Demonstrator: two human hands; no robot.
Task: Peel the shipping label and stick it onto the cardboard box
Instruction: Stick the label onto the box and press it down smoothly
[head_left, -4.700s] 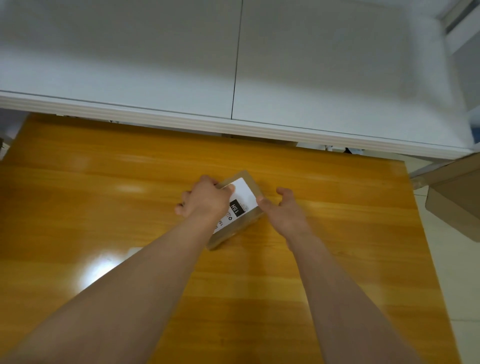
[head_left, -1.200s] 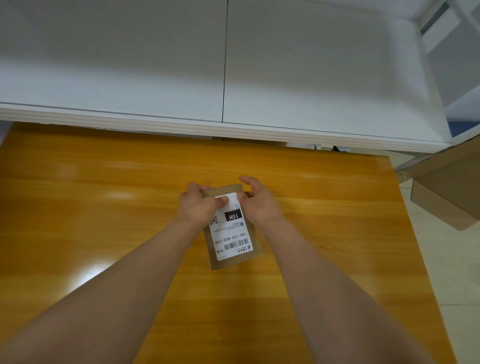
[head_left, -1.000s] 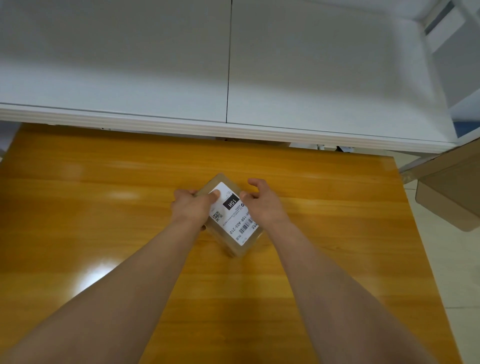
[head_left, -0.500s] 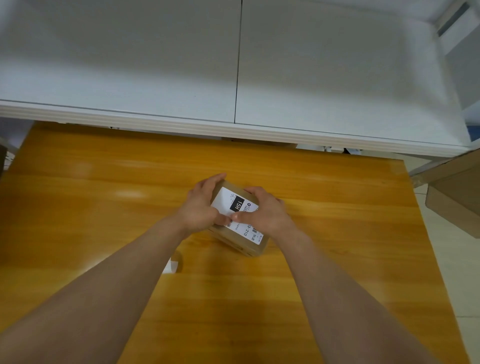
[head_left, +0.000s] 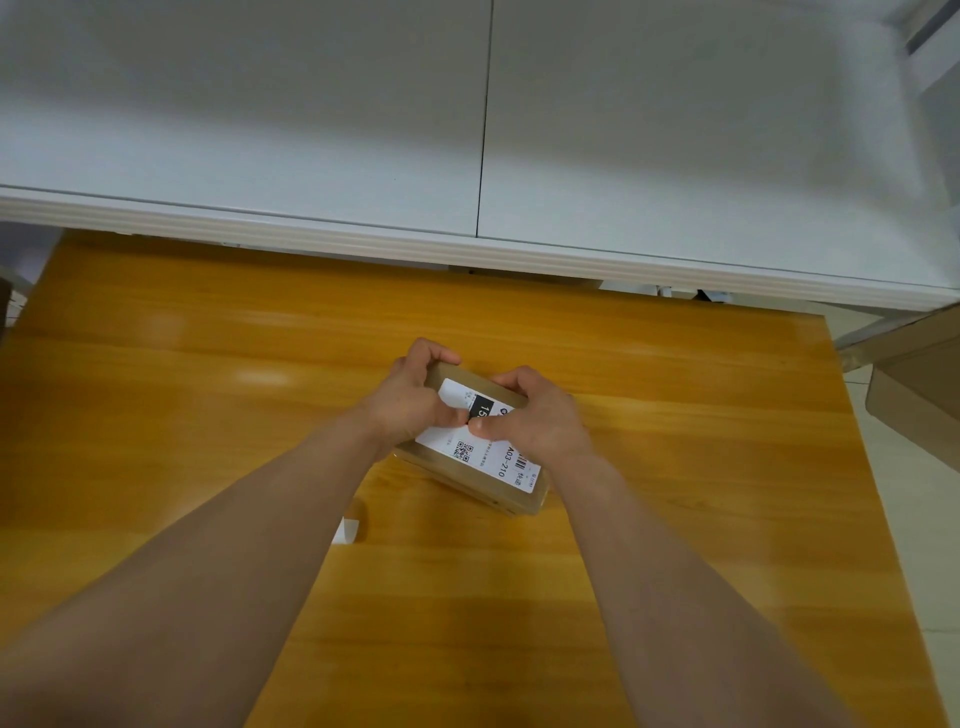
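A small flat cardboard box (head_left: 511, 493) lies on the orange wooden table (head_left: 208, 395), turned diagonally. A white shipping label (head_left: 485, 454) with a black block, a QR code and a barcode lies flat on its top face. My left hand (head_left: 410, 400) grips the box's far left end, thumb pressed on the label. My right hand (head_left: 535, 418) holds the far right side, its thumb also on the label beside the left thumb. Both thumbs hide the label's middle.
A curled white strip of paper (head_left: 347, 530) lies on the table beside my left forearm. A white cabinet (head_left: 467, 244) overhangs the table's far edge. Open cardboard boxes (head_left: 914, 384) stand off the table's right side.
The box has been turned on the table, from lengthwise towards me to diagonal. Both thumbs have come onto the label's middle and meet there.
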